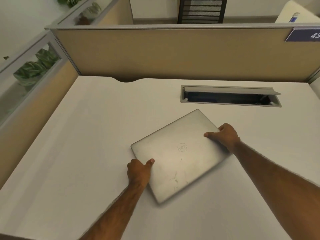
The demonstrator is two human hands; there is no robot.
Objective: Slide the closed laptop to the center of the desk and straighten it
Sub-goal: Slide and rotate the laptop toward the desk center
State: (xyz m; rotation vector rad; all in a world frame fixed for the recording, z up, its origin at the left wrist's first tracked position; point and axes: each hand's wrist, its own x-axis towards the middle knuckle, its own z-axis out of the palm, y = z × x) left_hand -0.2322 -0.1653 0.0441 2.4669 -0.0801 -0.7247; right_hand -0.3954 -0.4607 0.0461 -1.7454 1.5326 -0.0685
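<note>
A closed silver laptop [178,155] lies flat on the white desk [86,153], turned at a clear angle to the desk's edges, a round logo on its lid. My left hand [138,172] grips its near left edge, thumb resting on the lid. My right hand [225,135] grips the far right edge, thumb on top, fingers curled over the side. The laptop sits a little right of the desk's middle.
An open cable tray [230,97] with a raised grey flap is set into the desk behind the laptop. Beige partition walls [164,52] close the desk at the back and left. Potted plants [34,66] stand behind the left glass panel.
</note>
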